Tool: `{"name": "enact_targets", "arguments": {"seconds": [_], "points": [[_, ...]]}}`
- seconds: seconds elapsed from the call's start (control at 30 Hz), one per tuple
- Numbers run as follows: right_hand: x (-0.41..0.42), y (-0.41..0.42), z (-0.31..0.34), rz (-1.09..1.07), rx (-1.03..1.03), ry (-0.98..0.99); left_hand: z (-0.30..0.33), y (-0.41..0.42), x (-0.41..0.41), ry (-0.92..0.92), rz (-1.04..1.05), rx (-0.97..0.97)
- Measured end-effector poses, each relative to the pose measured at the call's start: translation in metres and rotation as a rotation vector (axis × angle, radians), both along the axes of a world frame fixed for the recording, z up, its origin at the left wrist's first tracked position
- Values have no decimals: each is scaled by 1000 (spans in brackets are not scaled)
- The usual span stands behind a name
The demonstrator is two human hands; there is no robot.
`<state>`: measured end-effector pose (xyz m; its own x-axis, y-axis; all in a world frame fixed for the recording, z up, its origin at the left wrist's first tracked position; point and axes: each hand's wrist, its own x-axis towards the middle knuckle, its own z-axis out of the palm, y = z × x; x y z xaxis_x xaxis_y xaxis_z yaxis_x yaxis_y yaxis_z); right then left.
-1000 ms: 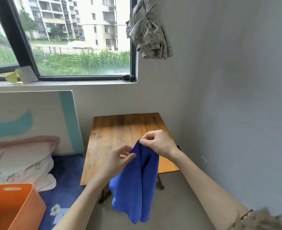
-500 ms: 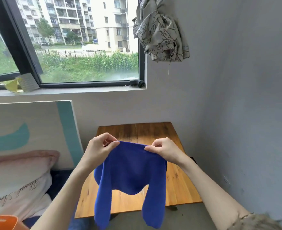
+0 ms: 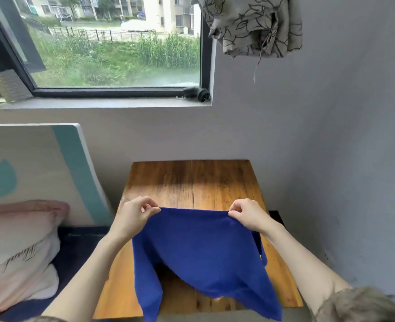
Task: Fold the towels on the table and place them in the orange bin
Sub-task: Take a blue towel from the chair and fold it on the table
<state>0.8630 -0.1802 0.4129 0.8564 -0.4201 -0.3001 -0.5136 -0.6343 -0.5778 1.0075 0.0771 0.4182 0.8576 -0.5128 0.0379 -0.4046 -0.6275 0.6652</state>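
Hands now farther apart than half a second ago, blue towel (image 3: 198, 249) stretched wider between them. Left hand (image 3: 134, 214) pinches top left corner, right hand (image 3: 247, 214) pinches top right corner. Towel hangs over wooden worktop (image 3: 191, 180), lower edge uneven. Pillow (image 3: 17, 240) at left; window (image 3: 112, 43) above.
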Motion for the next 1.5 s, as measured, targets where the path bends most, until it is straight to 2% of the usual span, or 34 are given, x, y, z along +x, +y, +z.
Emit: {"name": "enact_targets", "arguments": {"seconds": [0.27,0.5,0.63,0.8,0.9,1.0,1.13,1.3,1.5], "points": [[83,-41,-43,-105,-229,74,-58,-46,87,-34,-9,150],[162,-78,-102,-143,-295,101,-129,-93,176,-115,-99,278],[199,-104,-137,-175,-305,38,-163,-123,215,-207,-103,326],[238,-128,-180,-230,-369,-70,-208,-147,250,-418,-112,344],[244,-118,-211,-242,-394,-130,-240,-146,242,-389,-75,341],[235,-80,-246,-128,-413,-147,-275,-132,213,-314,-115,337],[219,-40,-299,56,-489,70,-314,-110,188,-149,-142,401],[212,-37,-323,83,-553,132,-331,-88,194,-235,-257,497],[210,-38,-330,90,-603,101,-337,-72,251,-318,-364,540]]}}
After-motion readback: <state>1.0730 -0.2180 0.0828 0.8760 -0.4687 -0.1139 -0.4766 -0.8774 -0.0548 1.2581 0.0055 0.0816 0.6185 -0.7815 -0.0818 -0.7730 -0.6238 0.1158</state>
